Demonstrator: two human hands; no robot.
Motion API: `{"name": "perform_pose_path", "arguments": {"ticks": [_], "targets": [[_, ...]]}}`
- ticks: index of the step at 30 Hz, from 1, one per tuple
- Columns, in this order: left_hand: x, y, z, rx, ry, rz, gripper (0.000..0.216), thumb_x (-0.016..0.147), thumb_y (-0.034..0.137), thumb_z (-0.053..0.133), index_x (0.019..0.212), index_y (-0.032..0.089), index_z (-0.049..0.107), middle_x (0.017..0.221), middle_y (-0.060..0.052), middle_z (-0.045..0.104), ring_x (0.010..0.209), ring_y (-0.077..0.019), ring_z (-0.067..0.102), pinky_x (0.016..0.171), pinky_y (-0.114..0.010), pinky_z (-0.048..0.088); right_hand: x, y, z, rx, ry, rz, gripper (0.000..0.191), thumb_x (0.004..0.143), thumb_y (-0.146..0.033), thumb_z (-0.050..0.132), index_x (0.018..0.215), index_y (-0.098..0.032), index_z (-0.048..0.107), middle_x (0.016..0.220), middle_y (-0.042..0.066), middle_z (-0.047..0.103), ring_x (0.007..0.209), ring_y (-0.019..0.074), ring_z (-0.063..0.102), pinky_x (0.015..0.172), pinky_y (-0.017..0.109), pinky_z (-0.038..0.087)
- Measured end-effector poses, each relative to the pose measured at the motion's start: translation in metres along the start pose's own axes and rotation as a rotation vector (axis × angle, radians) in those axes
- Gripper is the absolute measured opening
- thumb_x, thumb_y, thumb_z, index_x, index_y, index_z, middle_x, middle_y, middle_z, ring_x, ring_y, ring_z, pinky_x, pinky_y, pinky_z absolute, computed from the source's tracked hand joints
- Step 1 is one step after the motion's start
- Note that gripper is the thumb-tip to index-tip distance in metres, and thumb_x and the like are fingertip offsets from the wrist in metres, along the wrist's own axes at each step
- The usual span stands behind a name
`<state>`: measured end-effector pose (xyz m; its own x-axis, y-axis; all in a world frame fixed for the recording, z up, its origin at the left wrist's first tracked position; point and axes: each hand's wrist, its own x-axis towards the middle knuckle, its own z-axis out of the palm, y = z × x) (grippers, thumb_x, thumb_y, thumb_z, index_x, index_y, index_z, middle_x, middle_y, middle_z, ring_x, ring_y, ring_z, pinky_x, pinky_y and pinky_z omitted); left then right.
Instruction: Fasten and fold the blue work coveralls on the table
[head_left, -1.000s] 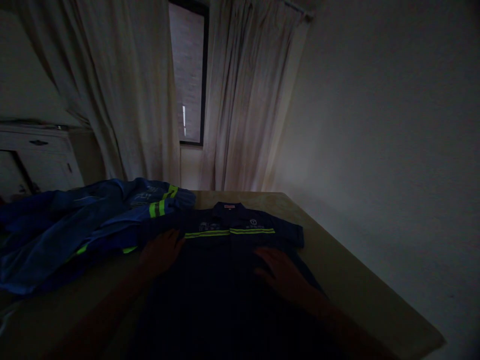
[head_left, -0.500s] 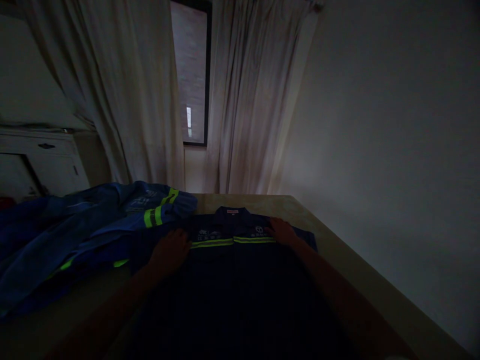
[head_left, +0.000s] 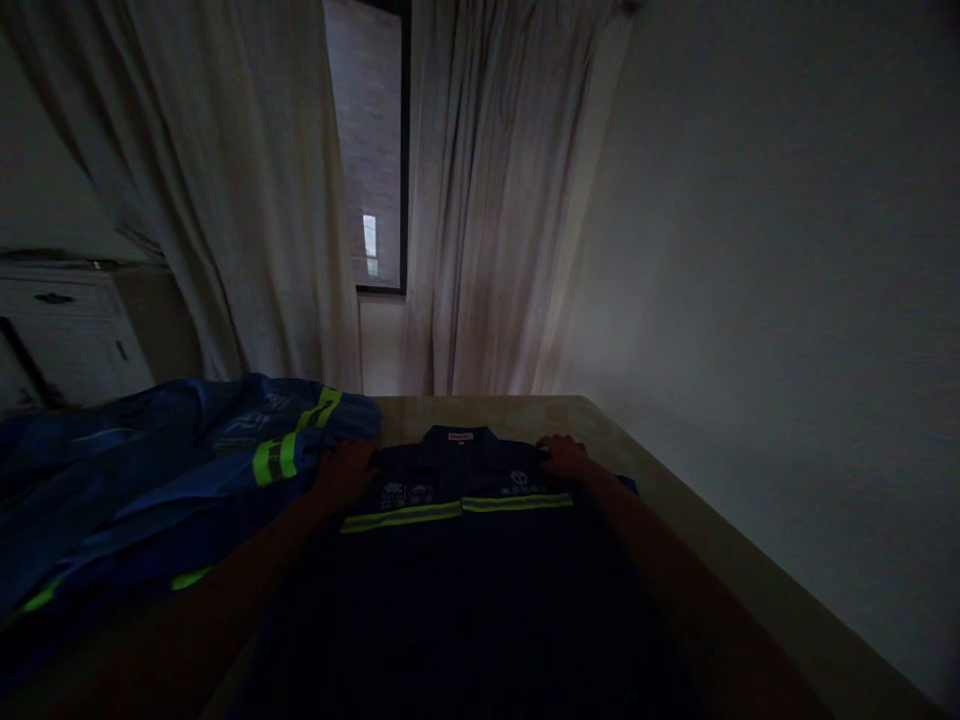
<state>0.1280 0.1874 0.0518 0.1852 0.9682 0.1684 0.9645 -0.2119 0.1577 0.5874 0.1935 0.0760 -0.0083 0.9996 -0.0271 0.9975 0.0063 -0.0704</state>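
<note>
A dark navy work jacket (head_left: 461,580) lies spread front up, its collar (head_left: 460,434) pointing away from me. Yellow-green reflective strips (head_left: 517,503) cross its chest, with pale printing above them. At the left shoulder my left hand (head_left: 349,472) has its fingers bent over the cloth. My right hand (head_left: 566,458) grips the opposite shoulder in the same way, near the seam. The dim light hides the fingertips and the lower part of the jacket.
Several blue garments with reflective bands (head_left: 187,450) lie heaped on the left, close to my left hand. The tabletop (head_left: 675,520) borders a pale wall (head_left: 772,300) on the right. Behind are curtains (head_left: 495,200), a window (head_left: 371,150) and a white cabinet (head_left: 75,320).
Both hands have moved up from the chest to the shoulders of the jacket. More of the reflective strips shows now. The view has shifted slightly.
</note>
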Motion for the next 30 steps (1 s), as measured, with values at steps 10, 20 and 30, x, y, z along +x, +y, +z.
{"name": "perform_pose_path", "arguments": {"ticks": [10,20,30], "targets": [[0.024,-0.002,-0.015,-0.253,0.028,-0.044,0.036,0.087,0.031,0.051,0.114,0.015,0.070,0.120,-0.010,0.073,0.115,-0.0249,0.066,0.103,-0.033,0.049,-0.011,0.007,-0.008,0.025,0.074,-0.122,0.029,0.078,-0.016,0.061,0.106,-0.016,0.065,0.111,0.011,0.069,0.103,0.0229,0.059,0.086,0.029,0.040],[-0.067,-0.020,-0.059,-0.498,0.260,0.255,0.045,0.088,0.062,0.058,0.109,0.024,0.073,0.112,-0.005,0.075,0.106,-0.0265,0.068,0.097,-0.037,0.054,-0.108,0.061,-0.030,-0.159,0.370,-0.316,0.018,0.097,-0.030,0.051,0.103,-0.018,0.063,0.096,0.011,0.072,0.090,0.0249,0.064,0.086,0.035,0.043],[-0.133,-0.062,-0.027,0.074,0.220,0.604,0.045,0.088,0.005,0.048,0.119,0.029,0.071,0.118,-0.008,0.071,0.105,-0.0230,0.067,0.094,-0.037,0.047,-0.173,0.069,-0.007,-0.356,0.216,-0.387,0.028,0.090,-0.009,0.051,0.110,-0.018,0.068,0.107,0.012,0.075,0.100,0.0271,0.069,0.089,0.039,0.043]]}}
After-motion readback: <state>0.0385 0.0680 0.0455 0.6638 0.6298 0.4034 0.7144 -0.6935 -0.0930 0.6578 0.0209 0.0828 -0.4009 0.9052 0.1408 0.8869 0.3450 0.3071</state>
